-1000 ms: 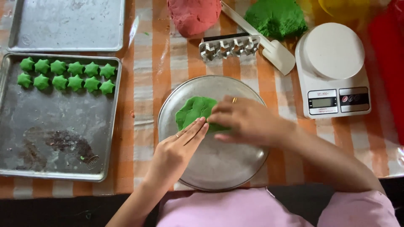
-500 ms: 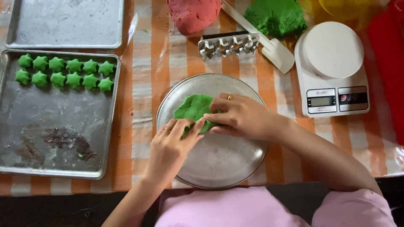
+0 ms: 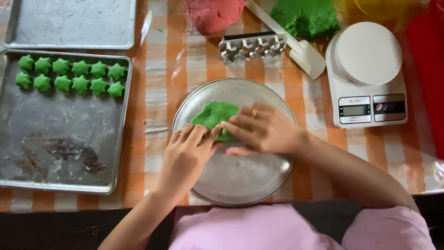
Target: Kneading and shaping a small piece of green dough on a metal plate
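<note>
Both our hands have closed in on the green dough [image 3: 213, 115]. Our left hand [image 3: 185, 157] and right hand [image 3: 263, 129] press it with flat, narrow fingers on the round metal plate [image 3: 240, 185]; it lies just ahead of both.

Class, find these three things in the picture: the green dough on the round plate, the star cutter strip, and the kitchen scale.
green dough [image 3: 213, 114], head view, on its bare top left of the fingers.
star cutter strip [image 3: 252, 47], head view, on the middle of the metal row.
kitchen scale [image 3: 367, 52], head view, on the round white platform.

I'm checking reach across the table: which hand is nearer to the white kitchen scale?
The right hand. It rests on the green dough in the round metal plate, a short way left of the kitchen scale. The left hand lies farther left, on the dough's near edge.
</note>
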